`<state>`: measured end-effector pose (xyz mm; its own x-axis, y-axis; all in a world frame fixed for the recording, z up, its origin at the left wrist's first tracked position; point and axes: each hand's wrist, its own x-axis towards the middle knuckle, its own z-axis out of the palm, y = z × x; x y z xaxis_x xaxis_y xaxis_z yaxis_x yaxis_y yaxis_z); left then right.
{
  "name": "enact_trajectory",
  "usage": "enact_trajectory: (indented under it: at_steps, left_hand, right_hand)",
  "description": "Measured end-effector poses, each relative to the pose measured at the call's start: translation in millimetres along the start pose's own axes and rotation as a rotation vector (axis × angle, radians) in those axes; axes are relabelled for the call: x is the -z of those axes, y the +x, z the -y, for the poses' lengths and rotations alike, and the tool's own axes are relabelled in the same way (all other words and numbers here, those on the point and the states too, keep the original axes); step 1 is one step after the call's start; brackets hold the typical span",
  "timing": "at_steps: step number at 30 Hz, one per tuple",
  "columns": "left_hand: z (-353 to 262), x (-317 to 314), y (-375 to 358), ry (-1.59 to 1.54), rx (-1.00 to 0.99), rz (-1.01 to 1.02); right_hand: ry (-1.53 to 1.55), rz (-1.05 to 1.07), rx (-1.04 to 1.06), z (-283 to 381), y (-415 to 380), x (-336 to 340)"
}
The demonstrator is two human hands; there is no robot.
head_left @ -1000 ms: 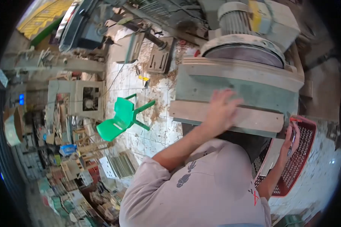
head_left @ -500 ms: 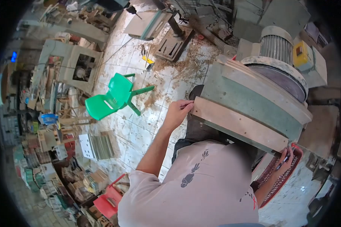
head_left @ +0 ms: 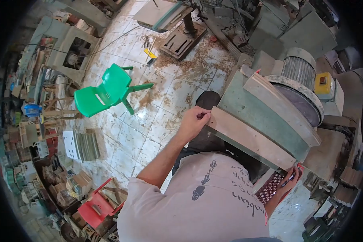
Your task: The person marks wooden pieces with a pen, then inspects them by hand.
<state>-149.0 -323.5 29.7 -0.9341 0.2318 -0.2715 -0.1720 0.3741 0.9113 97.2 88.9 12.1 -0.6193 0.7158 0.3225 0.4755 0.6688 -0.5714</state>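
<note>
A long wooden board (head_left: pixel 252 139) with small holes lies along the near edge of the disc sander's green table (head_left: pixel 250 101). At its left end, the thumb and forefinger of my left hand (head_left: pixel 194 124) are pinched together against the corner. My right hand (head_left: pixel 290 180) is at the opposite end, fingers closed around a dark pen (head_left: pixel 287 180). A small red item shows by those fingertips, too small to name. A thicker curved wooden piece (head_left: pixel 280 107) lies farther back on the table, in front of the sanding disc (head_left: pixel 300 103).
The sander's motor (head_left: pixel 298 66) and yellow switch box (head_left: pixel 323 83) stand behind the disc. A red basket (head_left: pixel 270 187) sits below the table. A green chair (head_left: pixel 109 90), a red chair (head_left: pixel 96 209) and stacked panels (head_left: pixel 82 146) stand on the sawdust-strewn floor (head_left: pixel 149 125).
The camera view has shifted, moving the chairs left in the picture. Both hands stay at the ends of the board, and the board keeps its place on the table.
</note>
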Motion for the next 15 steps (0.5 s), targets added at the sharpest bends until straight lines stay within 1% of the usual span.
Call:
enact_trajectory:
  at_steps: [2, 3, 6, 8, 10, 11, 14, 15]
  left_hand:
    - [2, -1, 0, 0.004, -0.001, 0.001]
    - [3, -1, 0, 0.016, 0.005, -0.005]
    - [3, -3, 0, -0.037, -0.015, -0.02]
    - [-3, -4, -2, -0.064, 0.006, -0.012]
    - [-1, -7, -2, -0.066, -0.055, -0.066]
    - [-2, -8, -2, -0.067, -0.064, -0.058]
    - [-5, -8, -3, -0.037, -0.066, -0.07]
    - [-9, -7, -4, -0.015, -0.039, -0.077]
  right_hand:
    - [-0.032, 0.002, 0.043, 6, 1, 1]
    - [0.023, 0.01, 0.014, 1, -1, 0]
    - [-0.028, 0.02, -0.008, -2, -2, 0]
    - [0.007, 0.002, -0.02, -8, -2, 0]
    - [0.062, 0.042, -0.096, -6, -2, -1]
    - [0.06, 0.055, -0.118, 2, -1, 1]
    - [0.087, 0.019, -0.129, -4, -4, -2]
    - [0.082, -0.003, -0.095, -5, -4, -4]
